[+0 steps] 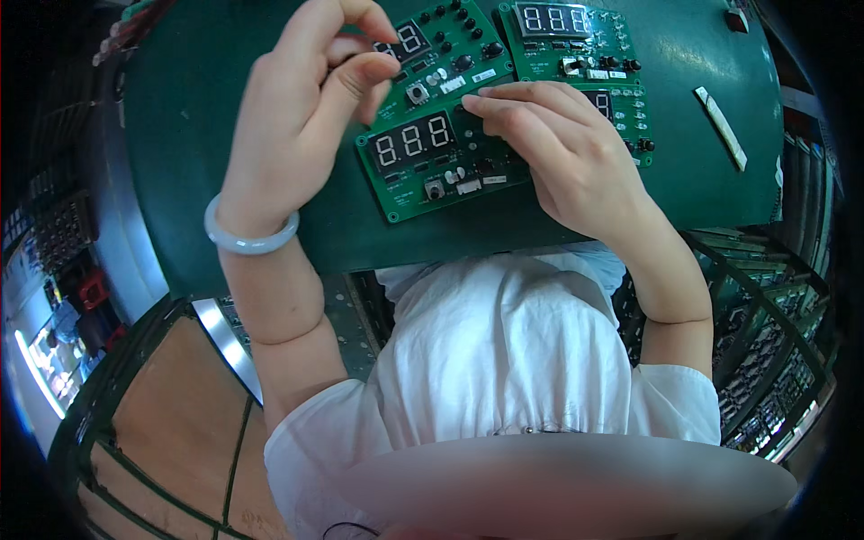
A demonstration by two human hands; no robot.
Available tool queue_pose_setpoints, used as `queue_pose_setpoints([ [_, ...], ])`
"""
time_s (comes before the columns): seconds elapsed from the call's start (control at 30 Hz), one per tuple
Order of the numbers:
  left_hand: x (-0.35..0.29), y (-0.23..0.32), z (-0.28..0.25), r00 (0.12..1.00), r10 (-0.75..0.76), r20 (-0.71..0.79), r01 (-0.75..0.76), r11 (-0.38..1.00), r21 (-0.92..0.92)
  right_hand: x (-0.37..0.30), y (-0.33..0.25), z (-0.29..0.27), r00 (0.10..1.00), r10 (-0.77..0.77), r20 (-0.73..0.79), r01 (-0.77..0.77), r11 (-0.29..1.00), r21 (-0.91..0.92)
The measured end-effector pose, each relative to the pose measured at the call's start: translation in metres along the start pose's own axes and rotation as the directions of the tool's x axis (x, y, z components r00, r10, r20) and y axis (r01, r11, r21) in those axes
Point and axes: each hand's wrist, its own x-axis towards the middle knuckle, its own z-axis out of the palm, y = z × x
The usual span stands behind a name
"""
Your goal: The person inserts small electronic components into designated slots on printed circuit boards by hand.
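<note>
A green table (189, 180) carries circuit boards (549, 49) near the middle of its near edge.

The left hand (292, 117) curls above the left rear board (450, 63), thumb and forefinger slightly apart; the right hand (576, 153) bunches its fingers together at the nearest board's (436, 165) far edge, whether clamped on anything one cannot tell. A bangle (250, 239) rings the left wrist; a white strip (720, 129) lies near the table's right edge.

Circuit boards (423, 165) lie on the table (702, 189), left of a strip (720, 129).
</note>
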Motion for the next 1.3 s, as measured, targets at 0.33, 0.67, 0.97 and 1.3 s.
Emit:
queue_pose_setpoints([
  [0.33, 0.004, 0.006, 0.028, 0.951, -0.009, 0.308, 0.235, 0.666, -0.708, 0.038, -0.015, -0.023, 0.97, 0.198, -0.142, -0.121, 0.896, 0.426],
  [0.67, 0.0, 0.006, 0.031, 0.968, 0.084, 0.236, 0.083, 0.781, -0.619, 0.034, -0.023, -0.019, 0.965, 0.199, -0.172, -0.099, 0.88, 0.465],
  [0.97, -0.006, 0.004, 0.035, 0.963, 0.181, 0.199, 0.008, 0.72, -0.694, 0.028, -0.035, -0.029, 0.954, 0.265, -0.144, -0.14, 0.811, 0.568],
  [1.3, 0.005, -0.006, 0.045, 0.987, 0.031, 0.156, 0.109, 0.581, -0.806, 0.036, -0.027, -0.004, 0.909, 0.249, -0.335, -0.108, 0.915, 0.388],
])
